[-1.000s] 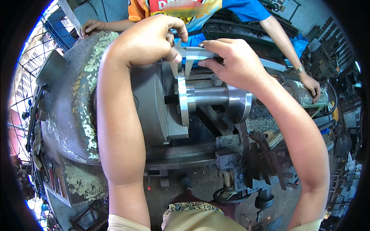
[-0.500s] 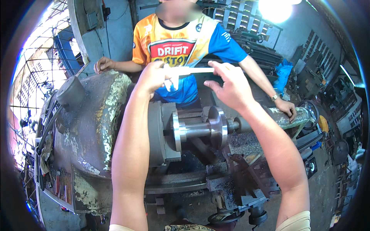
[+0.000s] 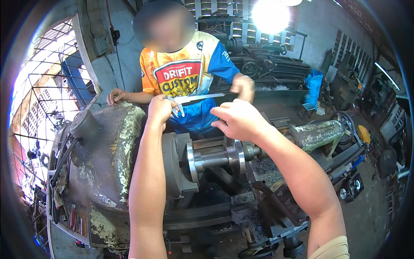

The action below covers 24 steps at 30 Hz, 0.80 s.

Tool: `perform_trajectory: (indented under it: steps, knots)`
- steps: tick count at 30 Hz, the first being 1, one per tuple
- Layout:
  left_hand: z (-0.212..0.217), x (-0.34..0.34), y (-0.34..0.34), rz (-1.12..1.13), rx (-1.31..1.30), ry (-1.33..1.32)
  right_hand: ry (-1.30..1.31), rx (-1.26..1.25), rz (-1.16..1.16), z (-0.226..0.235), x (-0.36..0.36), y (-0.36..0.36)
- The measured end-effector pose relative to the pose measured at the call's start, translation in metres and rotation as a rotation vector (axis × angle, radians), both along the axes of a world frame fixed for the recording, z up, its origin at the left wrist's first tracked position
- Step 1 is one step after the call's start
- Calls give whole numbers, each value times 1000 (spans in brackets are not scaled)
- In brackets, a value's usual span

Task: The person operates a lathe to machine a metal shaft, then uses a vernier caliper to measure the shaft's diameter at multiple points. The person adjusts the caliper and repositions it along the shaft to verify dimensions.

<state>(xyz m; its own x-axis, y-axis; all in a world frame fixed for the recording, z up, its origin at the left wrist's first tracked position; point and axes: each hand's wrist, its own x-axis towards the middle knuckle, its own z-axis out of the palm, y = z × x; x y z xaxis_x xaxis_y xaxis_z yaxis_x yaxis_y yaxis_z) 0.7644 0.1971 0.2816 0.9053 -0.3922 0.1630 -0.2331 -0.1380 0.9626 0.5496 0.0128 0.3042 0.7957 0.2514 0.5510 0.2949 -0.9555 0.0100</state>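
Note:
My left hand (image 3: 158, 108) is closed around the jaw end of a metal vernier caliper (image 3: 196, 98), raised above the lathe. The caliper's beam points right, and its jaws hang below my fingers. To the right, my right hand (image 3: 241, 118) is held apart from the caliper, thumb and forefinger separated with nothing between them. Below both hands, a shiny flanged metal spool (image 3: 214, 159) is mounted between the lathe chuck (image 3: 176, 166) and the tailstock (image 3: 319, 134). My right hand hides part of the tailstock end.
Across the lathe stands a person in a colourful shirt (image 3: 177, 77). One of their hands (image 3: 115, 96) rests on the worn headstock (image 3: 105, 151); the other hand (image 3: 244, 88) is raised and blurred near the caliper's tip. Another machine (image 3: 263, 69) and a blue sack (image 3: 314, 86) stand behind.
The caliper and my left hand sit lower in view. My right hand has dropped and its fingers have drawn closer together. The other person's hand has lifted off the tailstock toward the caliper.

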Motion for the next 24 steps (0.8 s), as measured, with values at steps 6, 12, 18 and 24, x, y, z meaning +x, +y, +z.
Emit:
perform_trajectory:
  steps: [6, 12, 18, 24]
  knots:
    - [0, -1, -1, 7, 15, -12, 48, -81, 55, -1, -3, 8]
    - [-4, -2, -6, -55, -24, -14, 43, -83, 43, 2, -4, 10]
    - [-4, -1, -11, -119, -15, 52, 15, -67, 36, 4, -4, 10]
    - [-5, -11, -17, -45, 275, -384, -82, -47, 15, 4, -2, 6]
